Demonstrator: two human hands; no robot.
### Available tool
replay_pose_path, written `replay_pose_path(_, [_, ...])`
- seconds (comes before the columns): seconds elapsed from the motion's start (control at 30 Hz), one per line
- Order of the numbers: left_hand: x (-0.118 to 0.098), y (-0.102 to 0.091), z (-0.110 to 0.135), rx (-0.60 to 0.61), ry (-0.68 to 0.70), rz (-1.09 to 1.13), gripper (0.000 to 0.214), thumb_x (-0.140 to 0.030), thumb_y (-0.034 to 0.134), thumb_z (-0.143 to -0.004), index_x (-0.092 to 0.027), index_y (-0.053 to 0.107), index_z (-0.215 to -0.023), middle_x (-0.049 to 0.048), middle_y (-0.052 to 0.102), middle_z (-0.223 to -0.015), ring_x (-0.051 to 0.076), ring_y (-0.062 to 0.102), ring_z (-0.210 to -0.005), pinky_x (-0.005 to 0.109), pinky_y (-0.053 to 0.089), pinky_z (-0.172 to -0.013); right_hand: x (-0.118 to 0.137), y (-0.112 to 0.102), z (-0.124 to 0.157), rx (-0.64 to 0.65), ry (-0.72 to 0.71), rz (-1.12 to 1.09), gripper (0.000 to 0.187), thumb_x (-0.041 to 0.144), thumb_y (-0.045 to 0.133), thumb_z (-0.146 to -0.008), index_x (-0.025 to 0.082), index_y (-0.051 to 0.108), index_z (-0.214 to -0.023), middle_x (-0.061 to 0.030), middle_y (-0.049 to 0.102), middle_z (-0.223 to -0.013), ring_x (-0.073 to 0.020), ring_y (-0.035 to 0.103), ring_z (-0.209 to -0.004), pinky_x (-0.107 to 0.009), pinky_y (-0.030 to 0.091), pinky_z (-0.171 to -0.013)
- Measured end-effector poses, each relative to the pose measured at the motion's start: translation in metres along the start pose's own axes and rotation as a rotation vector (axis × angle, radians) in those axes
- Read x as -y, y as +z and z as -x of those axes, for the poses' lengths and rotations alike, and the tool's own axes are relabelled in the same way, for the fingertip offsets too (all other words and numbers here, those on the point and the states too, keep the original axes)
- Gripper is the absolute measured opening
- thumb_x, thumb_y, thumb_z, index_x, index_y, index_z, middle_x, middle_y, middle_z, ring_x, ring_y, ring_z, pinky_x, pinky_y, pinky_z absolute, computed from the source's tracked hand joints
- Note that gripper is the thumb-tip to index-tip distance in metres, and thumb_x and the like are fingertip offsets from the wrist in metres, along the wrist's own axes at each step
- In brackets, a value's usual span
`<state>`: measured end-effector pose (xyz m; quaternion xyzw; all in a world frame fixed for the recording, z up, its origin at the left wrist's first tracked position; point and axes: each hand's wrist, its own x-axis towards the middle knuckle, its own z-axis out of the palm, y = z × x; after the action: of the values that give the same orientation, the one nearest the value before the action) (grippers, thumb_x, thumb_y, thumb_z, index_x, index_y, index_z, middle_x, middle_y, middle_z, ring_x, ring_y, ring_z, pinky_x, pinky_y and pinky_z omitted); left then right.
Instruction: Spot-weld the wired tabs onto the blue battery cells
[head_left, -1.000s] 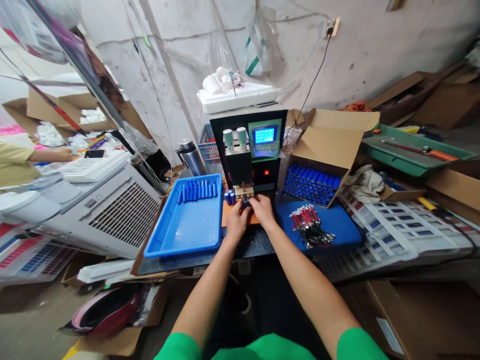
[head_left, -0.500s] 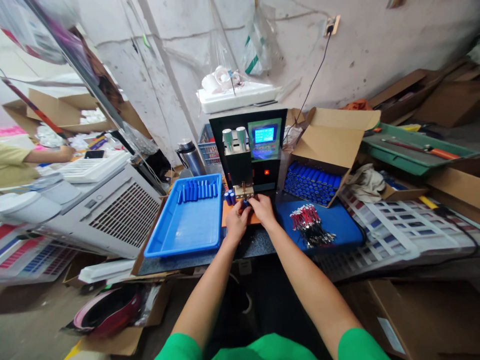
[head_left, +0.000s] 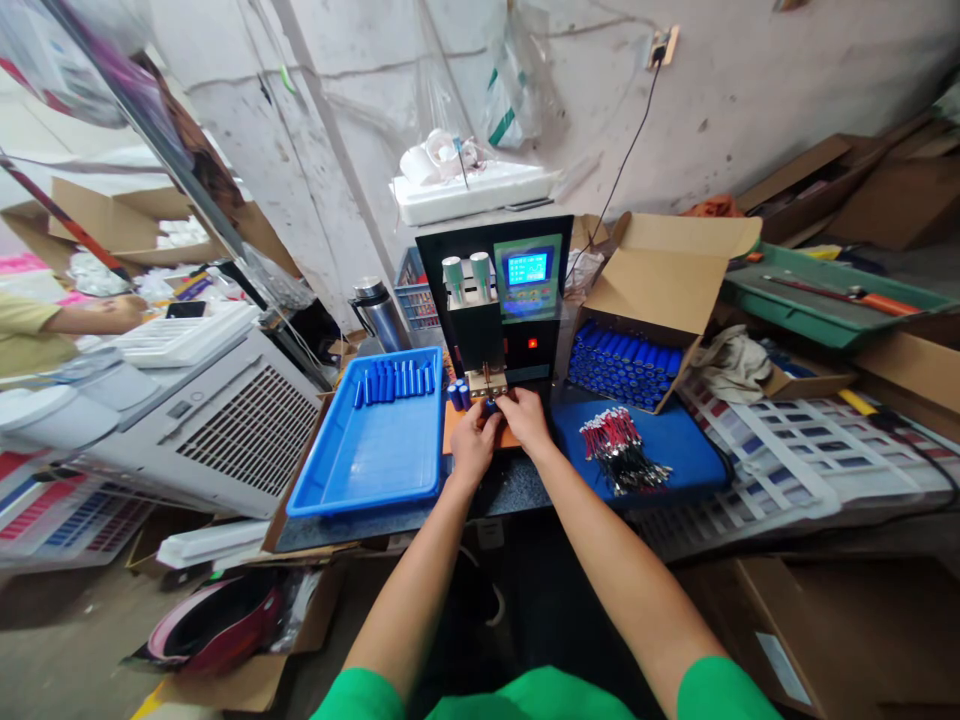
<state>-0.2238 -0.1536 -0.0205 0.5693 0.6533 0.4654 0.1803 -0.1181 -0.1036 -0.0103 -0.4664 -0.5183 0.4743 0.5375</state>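
Observation:
Both my hands meet under the electrode head of a black spot welder (head_left: 495,300) with a lit blue screen. My left hand (head_left: 474,443) and my right hand (head_left: 525,420) are closed together on a small blue battery cell (head_left: 490,405) held just below the welder's pins. They rest over an orange pad (head_left: 452,432). Two or three upright blue cells (head_left: 458,394) stand just left of the pins. A bundle of red and black wire leads (head_left: 621,450) lies on a blue mat (head_left: 679,450) right of my right hand.
A blue tray (head_left: 367,455) with a row of cells at its far end sits to the left. An open cardboard box (head_left: 660,300) full of blue cells stands at the right. A steel flask (head_left: 379,310), an air cooler (head_left: 217,420) and a co-worker's arm (head_left: 82,315) are at left.

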Motion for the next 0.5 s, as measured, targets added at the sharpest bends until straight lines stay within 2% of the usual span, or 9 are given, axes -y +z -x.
replay_pose_path(0.23, [0.0035,0.0009,-0.0005,0.0,-0.005,0.032,0.038,-0.034,0.062,-0.086,-0.02,0.067,-0.122,0.0053,0.075,-0.096,0.02,0.068,-0.082,0.027,0.049,-0.074,-0.0014,0.0002,0.0001,0.014,-0.008,-0.012,0.021,0.039,0.062,-0.071,0.019,0.063,-0.063,0.0002,0.063,-0.063,-0.0178,0.056,-0.064,-0.026,0.039,-0.058])
replay_pose_path(0.4, [0.0021,-0.0018,0.0001,0.024,-0.015,0.05,0.038,-0.038,0.06,-0.087,-0.021,0.068,-0.121,0.0044,0.074,-0.094,0.018,0.066,-0.071,0.026,0.048,-0.068,-0.0044,0.0018,-0.0021,0.021,0.001,-0.021,0.02,0.038,0.062,-0.071,0.019,0.064,-0.065,-0.0013,0.066,-0.065,-0.0188,0.059,-0.066,-0.026,0.042,-0.06])
replay_pose_path(0.5, [-0.0005,-0.0047,-0.0002,0.012,0.01,0.056,0.036,-0.039,0.059,-0.088,-0.021,0.069,-0.118,0.0045,0.075,-0.095,0.02,0.068,-0.076,0.027,0.049,-0.071,-0.0038,0.0022,-0.0026,0.037,-0.017,-0.028,0.021,0.04,0.062,-0.071,0.02,0.064,-0.065,-0.0002,0.066,-0.065,-0.0185,0.06,-0.067,-0.026,0.045,-0.06])
